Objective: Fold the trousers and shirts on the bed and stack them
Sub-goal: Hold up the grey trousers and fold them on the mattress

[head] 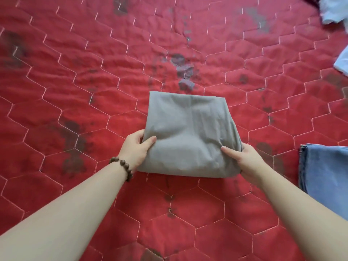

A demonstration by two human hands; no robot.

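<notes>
A grey garment [190, 132], folded into a compact rectangle, lies in the middle of the red quilted bed [75, 91]. My left hand [136, 148] grips its near left corner, thumb on top and fingers tucked under the edge. My right hand [243, 159] grips the near right corner the same way, thumb lying on the cloth. A folded blue denim garment [323, 170] lies flat on the bed at the right, apart from the grey one. Whether the grey piece is trousers or a shirt cannot be told.
Pale blue and white clothes lie unfolded at the far right corner [333, 10] and along the right edge [342, 61]. The red quilt has hexagonal stitching and dark worn patches. A bead bracelet [122, 164] circles my left wrist.
</notes>
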